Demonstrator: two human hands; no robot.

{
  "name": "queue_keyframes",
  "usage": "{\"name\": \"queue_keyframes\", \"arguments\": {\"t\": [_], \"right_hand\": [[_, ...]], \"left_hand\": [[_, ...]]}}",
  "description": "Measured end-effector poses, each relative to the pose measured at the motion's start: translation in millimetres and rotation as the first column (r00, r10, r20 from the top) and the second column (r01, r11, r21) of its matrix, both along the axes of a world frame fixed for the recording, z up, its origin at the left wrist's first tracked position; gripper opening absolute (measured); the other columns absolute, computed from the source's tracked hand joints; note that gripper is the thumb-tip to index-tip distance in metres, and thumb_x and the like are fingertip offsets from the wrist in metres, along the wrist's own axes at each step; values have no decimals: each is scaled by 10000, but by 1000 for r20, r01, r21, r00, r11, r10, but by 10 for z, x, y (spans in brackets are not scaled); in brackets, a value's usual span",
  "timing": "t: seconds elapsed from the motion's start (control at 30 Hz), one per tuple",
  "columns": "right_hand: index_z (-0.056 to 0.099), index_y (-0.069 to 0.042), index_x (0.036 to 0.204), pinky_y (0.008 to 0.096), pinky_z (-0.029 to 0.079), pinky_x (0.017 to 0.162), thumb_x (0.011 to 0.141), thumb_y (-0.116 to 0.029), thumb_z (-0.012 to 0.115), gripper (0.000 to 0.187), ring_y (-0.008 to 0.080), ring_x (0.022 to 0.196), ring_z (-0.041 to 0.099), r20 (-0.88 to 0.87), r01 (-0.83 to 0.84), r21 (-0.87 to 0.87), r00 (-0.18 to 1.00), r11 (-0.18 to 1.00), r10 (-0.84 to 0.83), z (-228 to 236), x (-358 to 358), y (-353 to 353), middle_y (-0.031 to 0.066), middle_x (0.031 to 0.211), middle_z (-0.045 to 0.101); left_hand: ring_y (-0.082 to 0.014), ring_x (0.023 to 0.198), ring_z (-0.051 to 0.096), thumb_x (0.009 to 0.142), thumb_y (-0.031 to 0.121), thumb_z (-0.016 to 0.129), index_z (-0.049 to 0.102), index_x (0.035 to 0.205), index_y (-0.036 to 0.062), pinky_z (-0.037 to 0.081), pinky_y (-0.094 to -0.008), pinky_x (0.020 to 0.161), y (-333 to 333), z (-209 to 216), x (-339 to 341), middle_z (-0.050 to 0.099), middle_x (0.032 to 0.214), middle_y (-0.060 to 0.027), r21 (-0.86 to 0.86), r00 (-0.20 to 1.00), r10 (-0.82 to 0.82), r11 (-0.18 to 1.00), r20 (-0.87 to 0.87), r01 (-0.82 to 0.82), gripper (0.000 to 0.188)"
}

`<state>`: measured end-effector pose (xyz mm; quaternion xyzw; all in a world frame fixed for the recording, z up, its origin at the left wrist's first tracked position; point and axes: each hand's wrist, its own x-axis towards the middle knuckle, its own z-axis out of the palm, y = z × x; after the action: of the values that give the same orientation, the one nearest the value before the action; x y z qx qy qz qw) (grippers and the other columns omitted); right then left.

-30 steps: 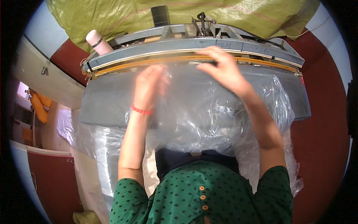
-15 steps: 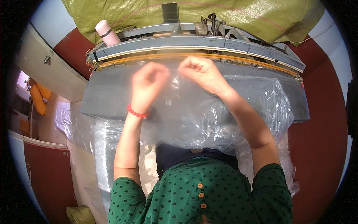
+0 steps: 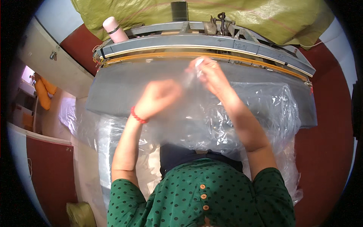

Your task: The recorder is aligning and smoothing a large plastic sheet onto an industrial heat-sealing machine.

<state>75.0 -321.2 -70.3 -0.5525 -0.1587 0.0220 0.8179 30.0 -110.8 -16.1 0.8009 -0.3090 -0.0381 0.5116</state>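
A large sheet of clear plastic film [image 3: 261,98] lies crumpled over a grey padded worktop [image 3: 117,83] and hangs down in front of my body. My right hand [image 3: 213,75] is closed in a pinch, with a whitish, bunched bit of the film at its fingertips, near the far edge of the worktop. Lower and to the left, my left hand [image 3: 160,96] has its fingers curled in, also gripping the film; motion blurs its fingertips. A hazy stretch of film spans the space between both hands. The left wrist wears a red bead bracelet [image 3: 138,115].
Behind the worktop runs a grey metal frame [image 3: 159,41] with orange strips along its front and a dark metal clamp [image 3: 222,24] on top. A pink bottle [image 3: 115,30] stands on its left end. A yellow-green woven sheet [image 3: 249,15] covers things behind; a door [image 3: 53,55] stands at left.
My left hand has come down and slightly right. My right hand has moved slightly right and turned, and a whitish bunch of film now shows at its fingertips.
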Motion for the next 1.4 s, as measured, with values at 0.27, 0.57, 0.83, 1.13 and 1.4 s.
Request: {"name": "queue_keyframes", "arguments": {"t": [0.27,0.57,0.83,1.13,1.4], "right_hand": [[571,-15,870,297,401,744,872,-281,463,287,152,788,510,498,900,-423,332,110,-801,-615,-157,-2436,66,817,569],[532,-70,939,468,404,691,883,-401,342,386,415,856,511,651,322,-742,139,-588,-746,-689,-1627,-4392,204,904,568],[522,-91,937,484,435,670,879,-397,343,359,375,856,558,675,-158,-717,84,-679,-733,-635,-2050,-4835,176,895,596],[584,-175,1025,391,475,701,828,-235,433,255,286,849,594,768,16,-614,243,-789,-592,-693,-2029,-4843,89,937,613],[569,-43,892,431,459,707,855,-268,400,284,324,816,595,670,45,-741,104,-670,-735,-564,-1966,-4750,179,835,613]], "left_hand": [[-225,746,593,773,131,565,611,960,95,465,-314,687,1897,-379,229,620,861,-113,785,971,-51,579,-232,219,196],[-317,860,525,639,59,619,517,992,44,423,-359,765,3618,4,998,533,957,-157,-400,-414,176,-110,893,-910,368],[-292,1265,228,790,511,479,347,1286,265,182,-559,975,2840,-1245,1602,265,1377,-18,631,479,770,129,423,-765,569],[-296,935,566,779,415,531,597,1029,87,426,-365,819,2583,-709,1956,599,976,-160,805,658,579,5,481,-594,418],[-164,834,572,824,362,529,570,932,10,435,-266,717,-1086,-494,156,588,986,-111,-80,788,-346,930,-509,358,370]]}}
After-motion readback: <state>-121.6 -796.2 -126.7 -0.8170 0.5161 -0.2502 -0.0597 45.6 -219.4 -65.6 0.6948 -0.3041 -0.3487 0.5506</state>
